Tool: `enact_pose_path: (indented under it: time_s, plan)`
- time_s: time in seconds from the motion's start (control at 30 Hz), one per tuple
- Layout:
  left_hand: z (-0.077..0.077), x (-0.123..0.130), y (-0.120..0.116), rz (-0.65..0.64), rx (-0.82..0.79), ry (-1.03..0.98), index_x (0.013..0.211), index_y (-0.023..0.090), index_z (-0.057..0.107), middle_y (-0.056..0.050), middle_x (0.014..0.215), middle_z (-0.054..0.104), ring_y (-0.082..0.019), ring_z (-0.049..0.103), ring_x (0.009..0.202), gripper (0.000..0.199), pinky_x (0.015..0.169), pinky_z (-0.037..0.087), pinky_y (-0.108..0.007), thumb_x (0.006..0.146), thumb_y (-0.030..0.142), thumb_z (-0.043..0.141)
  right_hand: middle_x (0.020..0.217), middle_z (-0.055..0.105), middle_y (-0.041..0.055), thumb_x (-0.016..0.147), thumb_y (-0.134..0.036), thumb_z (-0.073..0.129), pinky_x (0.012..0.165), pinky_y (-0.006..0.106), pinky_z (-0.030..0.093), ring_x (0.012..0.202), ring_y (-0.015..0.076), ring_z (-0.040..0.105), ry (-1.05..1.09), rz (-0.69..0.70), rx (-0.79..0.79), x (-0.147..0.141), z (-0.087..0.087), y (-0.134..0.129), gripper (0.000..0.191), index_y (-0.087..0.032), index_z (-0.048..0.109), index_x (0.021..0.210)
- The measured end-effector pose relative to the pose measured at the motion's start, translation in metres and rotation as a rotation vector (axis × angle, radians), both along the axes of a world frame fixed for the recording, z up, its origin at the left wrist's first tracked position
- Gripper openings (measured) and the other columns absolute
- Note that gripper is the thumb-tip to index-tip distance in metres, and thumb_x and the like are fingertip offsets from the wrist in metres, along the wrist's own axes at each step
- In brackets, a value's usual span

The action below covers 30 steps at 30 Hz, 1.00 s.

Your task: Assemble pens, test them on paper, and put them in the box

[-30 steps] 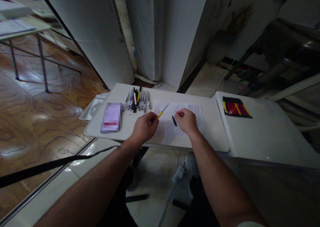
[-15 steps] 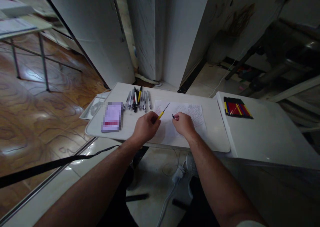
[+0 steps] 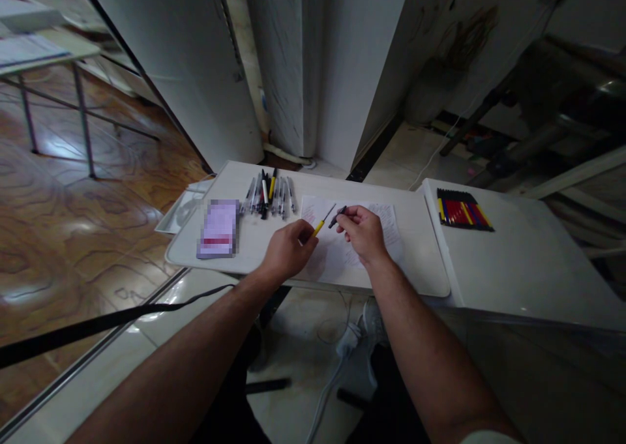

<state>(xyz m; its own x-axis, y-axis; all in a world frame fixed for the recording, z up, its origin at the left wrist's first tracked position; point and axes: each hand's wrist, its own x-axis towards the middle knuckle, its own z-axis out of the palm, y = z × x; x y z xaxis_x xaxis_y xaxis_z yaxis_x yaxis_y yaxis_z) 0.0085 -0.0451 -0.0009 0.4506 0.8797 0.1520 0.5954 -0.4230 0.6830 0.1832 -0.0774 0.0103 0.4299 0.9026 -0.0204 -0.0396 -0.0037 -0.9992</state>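
Note:
My left hand (image 3: 288,251) pinches a slim yellow pen (image 3: 317,228) whose thin, dark rod, like a refill, points up and to the right. Close beside that rod, my right hand (image 3: 362,233) holds a short black pen part (image 3: 336,218) between thumb and fingertips; whether it is a cap or a front section I cannot tell. The two pieces are near each other but look apart. Beneath both hands lies a white sheet of paper (image 3: 391,235) covered with pen marks. A cluster of pens (image 3: 281,196), mostly clear with some black, white and yellow, rests left of the paper.
A phone (image 3: 218,229) with a blurred screen lies at the left of the white table (image 3: 425,261). On the adjoining white surface (image 3: 528,268) sits a flat row of black, red, yellow and blue pens (image 3: 467,210). A white cable with a plug (image 3: 348,340) runs below.
My right hand has risen off the paper and turned, bringing the black pen part up beside the yellow pen's rod. My left hand has shifted slightly right.

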Motion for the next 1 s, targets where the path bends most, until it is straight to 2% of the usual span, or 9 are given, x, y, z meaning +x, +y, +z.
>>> enact_pose_path:
  time_s: [0.33, 0.67, 1.0]
  plan:
    - [0.0006, -0.0004, -0.0007, -0.04, 0.016, -0.02, 0.079, 0.019, 0.061, -0.001, 0.076, 0.066, -0.015, 0.058, 0.068, 0.007, 0.064, 0.041, -0.027, 0.079, 0.026, 0.06, 0.062, 0.064, -0.0018, 0.07, -0.029, 0.07, 0.047, 0.022, 0.042, 0.051, 0.0103, 0.056, -0.007, 0.039, 0.029, -0.0043, -0.0056, 0.0012, 0.016, -0.018, 0.063, 0.078]
    - [-0.0011, -0.0003, -0.0009, -0.033, 0.03, -0.014, 0.077, 0.019, 0.062, -0.001, 0.073, 0.066, -0.015, 0.058, 0.066, 0.006, 0.062, 0.041, -0.026, 0.077, 0.025, 0.062, 0.061, 0.065, -0.0019, 0.069, -0.029, 0.07, 0.046, 0.022, 0.041, 0.047, 0.0094, 0.053, -0.002, 0.05, 0.004, -0.0068, -0.0019, 0.0, 0.016, -0.018, 0.063, 0.078]
    - [0.0003, -0.0003, -0.0006, -0.031, 0.04, -0.002, 0.08, 0.019, 0.063, -0.001, 0.075, 0.067, -0.015, 0.059, 0.068, 0.007, 0.064, 0.043, -0.027, 0.078, 0.025, 0.06, 0.059, 0.063, -0.002, 0.068, -0.03, 0.07, 0.044, 0.021, 0.04, 0.049, 0.0101, 0.054, -0.024, 0.009, 0.011, -0.0068, -0.0013, 0.0003, 0.016, -0.018, 0.063, 0.076]
